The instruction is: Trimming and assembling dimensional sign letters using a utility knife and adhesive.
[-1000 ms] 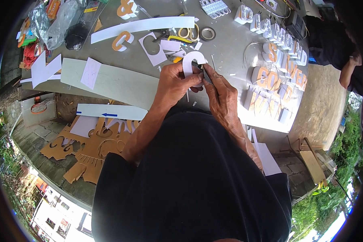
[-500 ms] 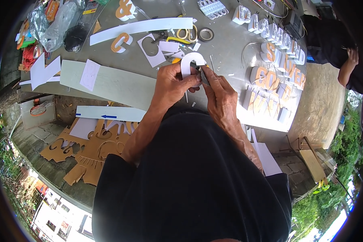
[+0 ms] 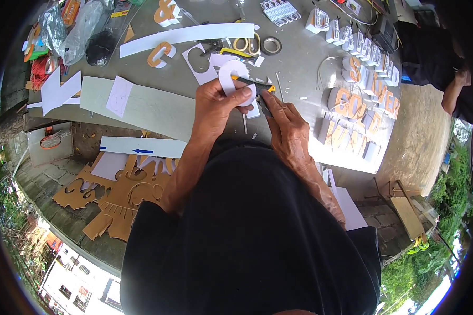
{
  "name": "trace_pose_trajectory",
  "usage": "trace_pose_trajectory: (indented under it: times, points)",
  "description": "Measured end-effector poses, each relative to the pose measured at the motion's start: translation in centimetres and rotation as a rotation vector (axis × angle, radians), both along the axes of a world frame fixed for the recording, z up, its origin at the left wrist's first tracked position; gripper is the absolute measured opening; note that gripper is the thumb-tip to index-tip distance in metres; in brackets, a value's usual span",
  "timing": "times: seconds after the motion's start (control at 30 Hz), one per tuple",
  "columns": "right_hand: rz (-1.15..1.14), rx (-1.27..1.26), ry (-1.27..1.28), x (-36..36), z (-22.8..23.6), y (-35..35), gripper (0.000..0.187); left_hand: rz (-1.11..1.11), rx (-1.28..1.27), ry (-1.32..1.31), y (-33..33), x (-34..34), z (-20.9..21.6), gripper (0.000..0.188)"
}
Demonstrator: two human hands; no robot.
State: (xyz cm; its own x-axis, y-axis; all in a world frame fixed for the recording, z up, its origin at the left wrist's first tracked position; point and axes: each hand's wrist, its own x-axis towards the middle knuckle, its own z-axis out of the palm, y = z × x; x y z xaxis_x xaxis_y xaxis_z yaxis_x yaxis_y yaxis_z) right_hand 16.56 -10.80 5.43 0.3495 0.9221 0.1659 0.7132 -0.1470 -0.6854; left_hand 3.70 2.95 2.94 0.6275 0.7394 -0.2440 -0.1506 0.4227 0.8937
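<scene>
While the left hand (image 3: 211, 107) is pinching a white cutout (image 3: 226, 80), presumably to steady it, the right hand (image 3: 290, 126), at four o'clock, is curling around a grey piece (image 3: 263, 108)

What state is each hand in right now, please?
Left hand: closed, holding a white curved piece.
Right hand: closed on a dark grey object, its kind unclear.

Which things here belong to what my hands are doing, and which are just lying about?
Likely the job:
- curved white piece, in left hand
- grey piece, in right hand

Apparently lying about:
- tape roll
- plastic bag
- cardboard
</scene>
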Motion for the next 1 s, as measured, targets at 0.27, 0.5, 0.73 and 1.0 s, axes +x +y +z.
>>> trace_pose_trajectory:
  times: [0.27,0.5,0.73,1.0]
  points:
    - [0.087,-0.657,0.154,7.1,-6.6,-0.5,0.024,0.222,-0.086,0.223,1.3,-7.4,-6.1,0.022]
    - [0.063,-0.327,-0.235,5.9,-8.3,3.7,0.043,0.303,-0.003,0.454,1.3,-9.4,-9.4,0.028]
    - [0.319,-0.247,-0.439,3.5,-11.8,7.0,0.054,0.444,0.41,0.752,1.2,-9.6,-11.2,0.051]
    - [0.392,-0.25,0.062,-0.3,-8.7,6.8,0.037,0.561,0.617,0.973,-1.1,-11.6,-11.3,0.075]
